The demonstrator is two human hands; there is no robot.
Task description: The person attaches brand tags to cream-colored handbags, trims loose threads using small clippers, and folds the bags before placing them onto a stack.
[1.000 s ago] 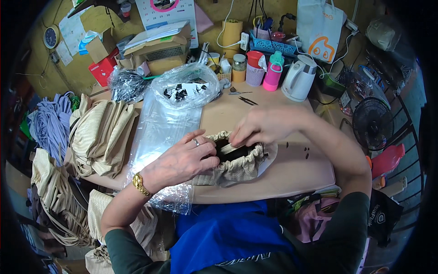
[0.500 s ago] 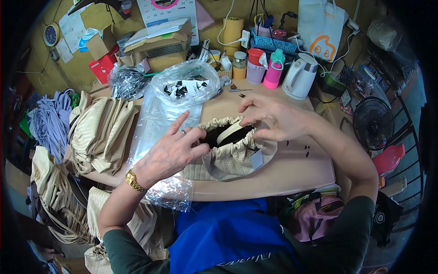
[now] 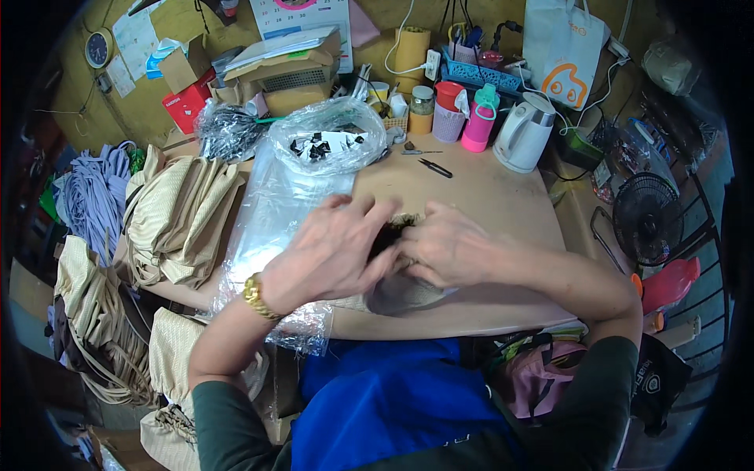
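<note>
A cream woven drawstring bag (image 3: 408,294) with a dark inside sits near the table's front edge, largely hidden by my hands. My left hand (image 3: 326,247), with a gold watch at the wrist, reaches over the bag's left side; its fingers and thumb are apart and slightly blurred. The dark opening shows between them. On the right side of the mouth, my right hand (image 3: 448,245) has its fingers curled closed on the gathered rim. Both hands nearly meet over the opening. Black thread snips (image 3: 436,168) lie on the table beyond the hands.
Clear plastic bags (image 3: 275,212) lie left of the work, below an open plastic bag (image 3: 326,145) of black-and-white tags. Folded cream bags (image 3: 181,216) are stacked at the left. A white kettle (image 3: 522,133), a pink bottle (image 3: 479,122) and a jar (image 3: 422,110) line the back.
Both hands have come closer together over the bag's mouth, covering most of it. My right hand has moved down and left and closed on the rim. The snips are now uncovered.
</note>
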